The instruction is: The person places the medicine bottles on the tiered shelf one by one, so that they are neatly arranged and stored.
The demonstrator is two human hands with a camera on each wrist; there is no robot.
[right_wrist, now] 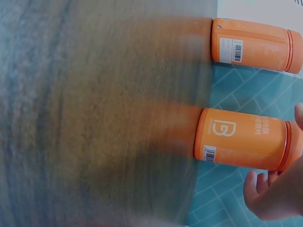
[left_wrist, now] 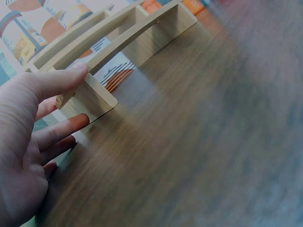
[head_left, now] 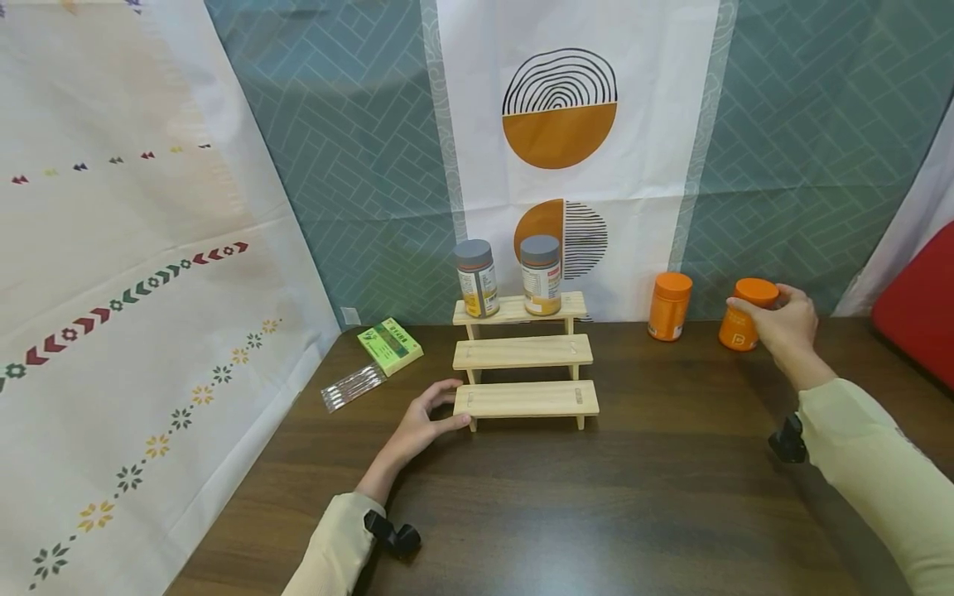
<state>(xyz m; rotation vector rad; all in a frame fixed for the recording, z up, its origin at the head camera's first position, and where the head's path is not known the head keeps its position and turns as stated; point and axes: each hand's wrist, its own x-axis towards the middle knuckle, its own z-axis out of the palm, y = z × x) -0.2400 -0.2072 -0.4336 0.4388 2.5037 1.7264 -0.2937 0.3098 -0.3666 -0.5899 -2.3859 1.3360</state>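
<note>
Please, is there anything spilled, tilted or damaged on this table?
Nothing stands out. Both grey-capped jars stand upright on the wooden rack; both orange bottles look upright too, and I see no spill or damage.

The right hand (head_left: 793,324) hides part of an orange bottle (head_left: 736,331); right of it, a red thing (head_left: 922,306) is cut off. Beyond the left hand (head_left: 421,424), 2 grey-lidded bottles (head_left: 479,285) bear unreadably small print.

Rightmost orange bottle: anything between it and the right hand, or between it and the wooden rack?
Nothing visible separates the right hand from the rightmost orange bottle. The other orange bottle stands between it and the wooden rack.
</note>
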